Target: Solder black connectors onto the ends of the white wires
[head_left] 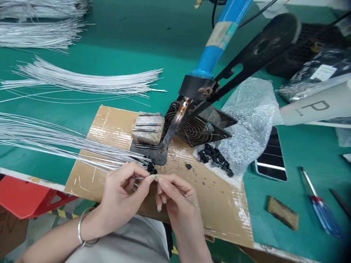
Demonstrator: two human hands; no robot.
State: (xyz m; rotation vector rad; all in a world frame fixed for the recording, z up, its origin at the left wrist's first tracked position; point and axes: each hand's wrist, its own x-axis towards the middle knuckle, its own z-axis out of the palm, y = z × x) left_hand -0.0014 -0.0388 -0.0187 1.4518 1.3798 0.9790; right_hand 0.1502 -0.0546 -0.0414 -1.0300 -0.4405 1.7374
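My left hand point(123, 193) pinches the near ends of a fanned bundle of thin silver wires point(55, 140) that runs off to the left. My right hand point(172, 193) meets it fingertip to fingertip, gripping a single thin wire point(189, 197) that trails back to the right. Small black parts point(151, 167) sit at the wire ends just above my fingers. Both hands work over a sheet of cardboard point(219, 204). A blue-handled soldering iron point(216, 44) leans on its stand, its tip point(167, 140) down on a dark metal plate just beyond my hands.
A sponge block point(148, 129) holds short pins. A round fan grille point(194, 129), a pile of black parts point(215, 157) on bubble wrap point(252, 117), a phone point(271, 157), a screwdriver point(319, 206) and a brown pad point(282, 213) lie right. More wire bundles point(82, 82) lie at the back left.
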